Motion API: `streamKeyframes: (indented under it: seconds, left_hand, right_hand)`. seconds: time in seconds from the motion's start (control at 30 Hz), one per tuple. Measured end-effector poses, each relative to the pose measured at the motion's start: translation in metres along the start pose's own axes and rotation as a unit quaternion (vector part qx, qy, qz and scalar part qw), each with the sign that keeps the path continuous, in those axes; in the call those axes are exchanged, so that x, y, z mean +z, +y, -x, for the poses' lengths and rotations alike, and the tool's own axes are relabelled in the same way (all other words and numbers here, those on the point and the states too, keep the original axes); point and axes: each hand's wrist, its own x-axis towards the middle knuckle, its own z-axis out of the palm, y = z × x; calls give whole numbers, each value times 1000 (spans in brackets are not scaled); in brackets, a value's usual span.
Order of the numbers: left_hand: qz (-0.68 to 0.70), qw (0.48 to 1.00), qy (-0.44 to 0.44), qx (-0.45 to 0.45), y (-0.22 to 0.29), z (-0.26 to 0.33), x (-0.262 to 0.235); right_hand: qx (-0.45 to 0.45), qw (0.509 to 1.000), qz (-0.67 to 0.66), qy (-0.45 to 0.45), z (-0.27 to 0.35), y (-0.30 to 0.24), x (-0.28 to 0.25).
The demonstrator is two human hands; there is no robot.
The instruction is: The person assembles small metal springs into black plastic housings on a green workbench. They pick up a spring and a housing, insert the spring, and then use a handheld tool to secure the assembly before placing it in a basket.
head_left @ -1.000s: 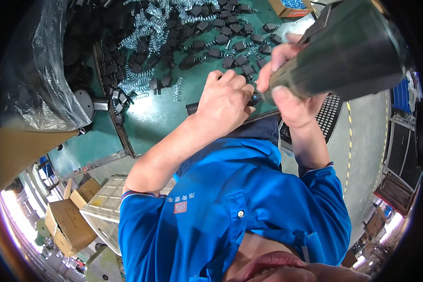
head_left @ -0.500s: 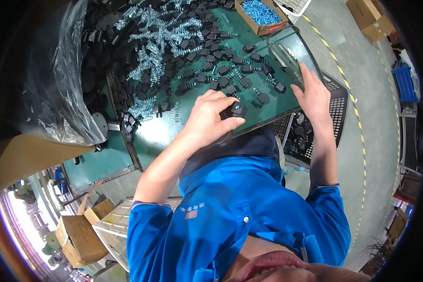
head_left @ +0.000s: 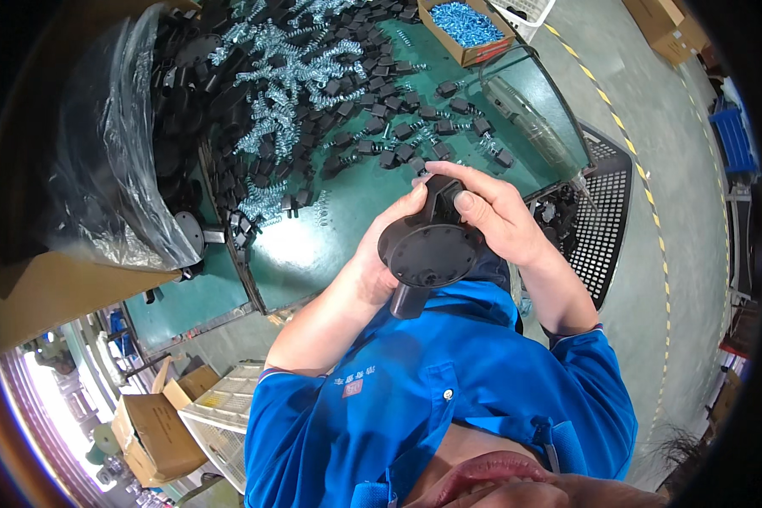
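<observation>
Both my hands hold one black plastic part (head_left: pixel 430 247): a round flanged disc with a short stem pointing down toward my chest. My left hand (head_left: pixel 379 254) cups the disc from the left and behind. My right hand (head_left: pixel 495 213) grips its top, thumb pressed on a small black block fitted there. The part is held above the near edge of the green table (head_left: pixel 313 245). Several small black plastic pieces (head_left: pixel 398 127) and silver coil springs (head_left: pixel 288 76) lie spread over the table beyond my hands.
A clear plastic bag of black parts (head_left: pixel 118 152) stands at the left. A cardboard box of blue screws (head_left: pixel 466 25) sits at the far edge. A black mesh crate (head_left: pixel 605 212) with parts stands at the right. Cardboard boxes (head_left: pixel 152 423) lie on the floor lower left.
My left hand has lifted from the table with the black disc part. My right hand has come in from the table's right edge and closed on its top.
</observation>
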Motion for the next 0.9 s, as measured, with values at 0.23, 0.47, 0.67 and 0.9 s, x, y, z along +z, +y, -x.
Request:
streamKeyframes:
  seconds: [0.23, 0.47, 0.67, 0.9]
  left_hand:
    - [-105, 994, 21, -37, -8, -1, -24]
    - [-422, 902, -86, 15, -25, -2, -31]
    - [-538, 840, -70, -9, 0, 9, -22]
    - [-726, 652, -160, 151, 9, 17, -12]
  right_hand:
    - [53, 998, -30, 0, 5, -3, -1]
    - [69, 935, 311, -153, 73, -54, -100]
    - [149, 709, 689, -1, 72, -76, -105]
    - [-5, 686, 720, 105, -41, -47, -82]
